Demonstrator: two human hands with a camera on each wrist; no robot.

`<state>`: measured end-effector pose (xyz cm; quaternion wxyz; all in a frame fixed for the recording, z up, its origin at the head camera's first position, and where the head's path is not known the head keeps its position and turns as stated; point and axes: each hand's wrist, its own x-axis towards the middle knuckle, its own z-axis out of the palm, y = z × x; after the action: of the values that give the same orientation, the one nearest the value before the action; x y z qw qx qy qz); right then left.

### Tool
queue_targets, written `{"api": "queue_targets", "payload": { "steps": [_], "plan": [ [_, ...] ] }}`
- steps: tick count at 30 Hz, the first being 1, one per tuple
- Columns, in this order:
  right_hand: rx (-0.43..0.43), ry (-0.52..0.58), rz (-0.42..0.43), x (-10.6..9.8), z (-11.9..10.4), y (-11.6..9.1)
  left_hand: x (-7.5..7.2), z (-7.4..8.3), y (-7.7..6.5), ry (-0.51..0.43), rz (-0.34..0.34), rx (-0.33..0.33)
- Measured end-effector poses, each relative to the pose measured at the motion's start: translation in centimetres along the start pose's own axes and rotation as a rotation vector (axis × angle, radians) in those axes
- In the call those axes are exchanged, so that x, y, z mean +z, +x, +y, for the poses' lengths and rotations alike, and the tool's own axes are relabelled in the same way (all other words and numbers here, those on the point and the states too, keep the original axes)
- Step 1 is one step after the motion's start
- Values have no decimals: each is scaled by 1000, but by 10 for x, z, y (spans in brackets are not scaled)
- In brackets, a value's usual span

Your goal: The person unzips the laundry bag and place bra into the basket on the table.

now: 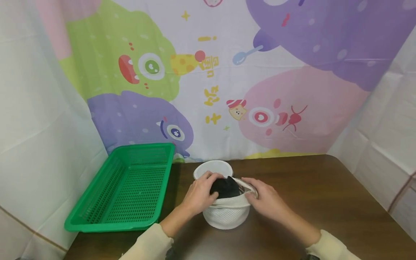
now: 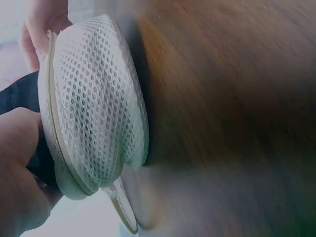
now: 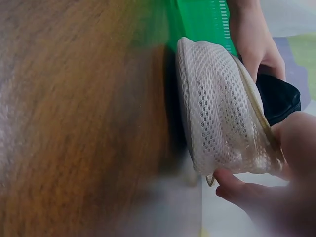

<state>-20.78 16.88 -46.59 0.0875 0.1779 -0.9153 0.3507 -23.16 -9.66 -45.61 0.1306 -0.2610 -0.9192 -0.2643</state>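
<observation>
A white mesh laundry bag with a zipped rim stands upright on the table, its round lid folded back behind it. Folded black cloth pokes out of its mouth, and the lower part is hidden inside. My left hand grips that cloth at the left of the opening, thumb toward me and fingers behind. On the other side, my right hand pinches the bag's rim and pulls it outward. The right wrist view shows the mesh wall bulging, with the black cloth between both hands.
A green plastic basket with slotted sides sits on the table to the left. Behind the brown table hangs a cartoon-printed curtain, and pale cloth walls stand at both sides.
</observation>
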Motion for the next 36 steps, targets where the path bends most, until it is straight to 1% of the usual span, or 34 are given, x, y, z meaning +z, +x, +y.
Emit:
{"api": "queue_targets", "payload": {
  "steps": [6, 10, 18, 23, 29, 36],
  "plan": [
    [-75, -6, -56, 4, 2, -4, 5, 1, 1, 16, -5, 63],
    [-94, -14, -70, 8, 2, -4, 8, 2, 1, 46, 1, 76],
    [-81, -8, -25, 6, -4, 0, 11, 3, 1, 61, 1, 75],
    [-97, -12, -49, 6, -8, 1, 12, 4, 0, 72, -3, 79],
    [-74, 0, -96, 9, -7, 1, 13, 4, -1, 96, 7, 92],
    [-69, -2, -113, 14, -3, 1, 14, 5, -1, 98, -3, 98]
  ]
}}
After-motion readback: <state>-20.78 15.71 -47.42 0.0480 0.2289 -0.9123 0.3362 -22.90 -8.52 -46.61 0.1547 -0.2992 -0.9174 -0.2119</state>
